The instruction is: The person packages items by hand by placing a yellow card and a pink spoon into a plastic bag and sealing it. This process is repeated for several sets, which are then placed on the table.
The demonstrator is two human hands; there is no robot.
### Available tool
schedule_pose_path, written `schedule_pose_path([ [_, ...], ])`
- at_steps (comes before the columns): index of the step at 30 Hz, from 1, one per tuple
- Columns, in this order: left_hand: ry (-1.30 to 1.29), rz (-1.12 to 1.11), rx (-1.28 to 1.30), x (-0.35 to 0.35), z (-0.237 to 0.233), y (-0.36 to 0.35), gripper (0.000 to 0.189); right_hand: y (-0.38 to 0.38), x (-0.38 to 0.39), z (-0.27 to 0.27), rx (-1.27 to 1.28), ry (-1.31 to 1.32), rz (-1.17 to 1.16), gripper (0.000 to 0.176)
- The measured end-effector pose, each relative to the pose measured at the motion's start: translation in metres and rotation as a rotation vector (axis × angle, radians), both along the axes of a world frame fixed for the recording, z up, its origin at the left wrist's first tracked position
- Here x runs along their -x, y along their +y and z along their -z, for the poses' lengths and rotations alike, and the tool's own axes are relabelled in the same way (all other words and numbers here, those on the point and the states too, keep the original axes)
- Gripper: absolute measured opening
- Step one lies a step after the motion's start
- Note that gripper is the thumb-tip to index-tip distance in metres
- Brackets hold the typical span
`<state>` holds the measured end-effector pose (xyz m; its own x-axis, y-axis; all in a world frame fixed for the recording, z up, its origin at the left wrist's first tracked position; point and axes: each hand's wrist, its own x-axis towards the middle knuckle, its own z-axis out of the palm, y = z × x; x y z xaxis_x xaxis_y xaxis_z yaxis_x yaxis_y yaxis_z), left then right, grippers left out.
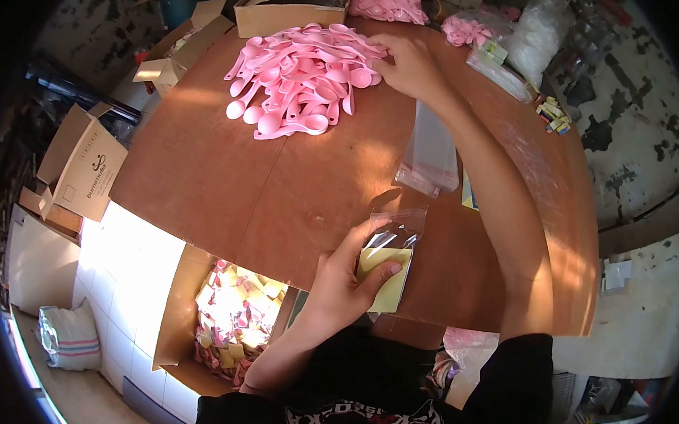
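My left hand (340,288) pinches a small clear plastic bag (401,228) with a pale yellow card (391,294) inside it, thumb lying across the front. The bag's open end points away from me, above the table's near edge. Far across the table, my right hand (413,64) reaches the right side of a heap of pink plastic spoons (304,78). Its curled fingers close on a pink spoon (377,52) at the heap's edge; the fingertips are partly hidden. A stack of flat clear bags (431,151) lies under my right forearm.
The brown wooden table (204,183) has a curved edge. Below its left front, an open carton (172,311) holds packed spoons and yellow cards. More cartons (91,167) stand at left. Plastic wrap (540,35), bagged pink spoons (390,2) and small yellow items (553,115) line the back right.
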<state>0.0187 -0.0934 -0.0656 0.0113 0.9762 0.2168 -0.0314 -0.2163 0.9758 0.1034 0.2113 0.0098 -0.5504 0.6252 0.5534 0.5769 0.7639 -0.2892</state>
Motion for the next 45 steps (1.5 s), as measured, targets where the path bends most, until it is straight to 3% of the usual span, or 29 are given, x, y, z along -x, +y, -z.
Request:
schedule_pose_path([
  [6, -0.049, -0.003, 0.032, 0.001, 0.004, 0.001, 0.054, 0.034, 0.025, 0.018, -0.021, -0.089, 0.04, 0.025],
  [8, -0.007, -0.013, -0.037, 0.001, 0.007, 0.003, 0.053, 0.03, 0.024, 0.015, -0.047, -0.018, 0.17, 0.025],
  [12, -0.077, 0.035, 0.064, 0.002, 0.007, 0.001, 0.053, -0.005, -0.005, -0.005, -0.167, 0.19, 0.117, 0.023],
  [14, -0.094, 0.032, 0.029, 0.002, 0.01, 0.002, 0.053, -0.02, -0.029, -0.008, 0.143, 0.394, 0.092, 0.02],
  [20, -0.151, 0.022, 0.065, -0.001, 0.005, 0.002, 0.053, -0.117, -0.105, -0.023, 0.276, 0.691, -0.115, 0.017],
  [23, -0.002, 0.046, -0.019, -0.003, 0.002, 0.002, 0.057, -0.168, -0.128, -0.032, 0.449, 0.884, -0.085, 0.018],
  [27, -0.008, 0.117, 0.089, -0.01, -0.004, 0.003, 0.06, -0.201, -0.152, -0.021, 0.583, 0.89, -0.154, 0.016],
  [37, -0.01, 0.229, 0.049, -0.026, -0.014, 0.007, 0.065, -0.214, -0.164, -0.004, 0.679, 0.784, -0.145, 0.015],
  [43, 0.147, 0.147, -0.136, -0.033, -0.015, 0.009, 0.062, -0.227, -0.154, -0.008, 0.545, 0.728, -0.14, 0.013],
  [45, 0.132, 0.149, -0.177, -0.034, -0.015, 0.009, 0.052, -0.229, -0.153, -0.01, 0.591, 0.688, -0.208, 0.012],
])
